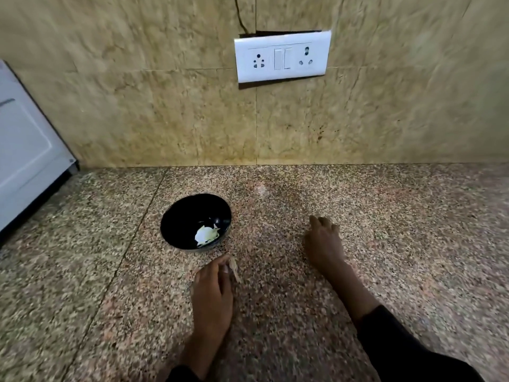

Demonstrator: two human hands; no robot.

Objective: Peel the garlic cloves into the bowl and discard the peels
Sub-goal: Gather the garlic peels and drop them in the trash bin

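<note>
Nearest you, your left hand [212, 293] lies low on the speckled granite bench [385, 257], knuckles up. Its fingertips pinch a thin, pale, papery garlic peel [234, 268], which sticks out to the right of the thumb; that grip is closed on the peel. A dark sleeve [407, 351] covers your right forearm at the lower right.

Further out, your right hand [323, 241] reaches forward, palm down, fingers bent with the tips on or just above the bench. The frame is blurred there; I cannot tell whether that grip holds anything.

Left of the right hand and just beyond the left hand stands the black bowl [179, 216], upright on the bench. Inside, toward its near right side, lie the garlic cloves [206, 234]: pale, cream-white, smooth, bunched together; their number is not clear.

At the far left a white appliance [24, 150] stands against the wall. On the tan tiled wall [137, 106] behind, a white socket plate [282, 57] carries two outlets and two switches.
</note>
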